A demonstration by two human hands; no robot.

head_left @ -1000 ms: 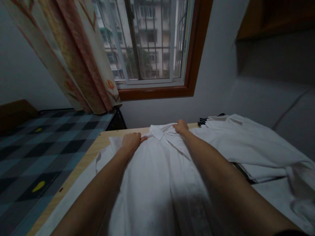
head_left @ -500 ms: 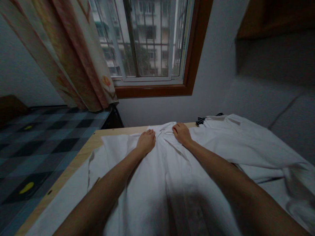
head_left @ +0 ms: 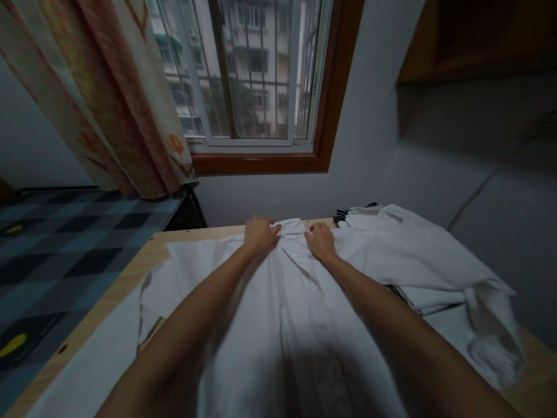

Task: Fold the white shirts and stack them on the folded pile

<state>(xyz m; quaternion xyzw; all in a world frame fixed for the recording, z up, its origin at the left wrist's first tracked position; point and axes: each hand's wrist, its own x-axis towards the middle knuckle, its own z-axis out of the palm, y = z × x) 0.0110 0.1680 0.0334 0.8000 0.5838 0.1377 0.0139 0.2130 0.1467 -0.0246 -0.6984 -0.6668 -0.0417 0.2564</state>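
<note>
A white shirt (head_left: 256,325) lies spread on a light wooden table (head_left: 139,255), its collar end (head_left: 290,227) at the far edge and its lower part in shadow near me. My left hand (head_left: 260,233) is closed on the cloth just left of the collar, thumb pointing toward it; the other fingertips are partly hidden. On the collar's right side, my right hand (head_left: 321,241) has its fingers bent and gripping the fabric. Both forearms stretch over the shirt, and its sleeve cloth (head_left: 100,342) reaches down the left side of the table.
More white garments (head_left: 404,249) are heaped on the table's right, with black hangers (head_left: 340,216) at their back. Left stands a bed with a checked cover (head_left: 100,232). Ahead are a curtain (head_left: 117,104), a wood-framed window (head_left: 256,162) and, upper right, a wooden shelf (head_left: 470,69).
My left hand has gone from lying flat to closing on the cloth by the collar, slightly farther forward. The right hand has slid slightly down the collar side. The camera view has turned a little right.
</note>
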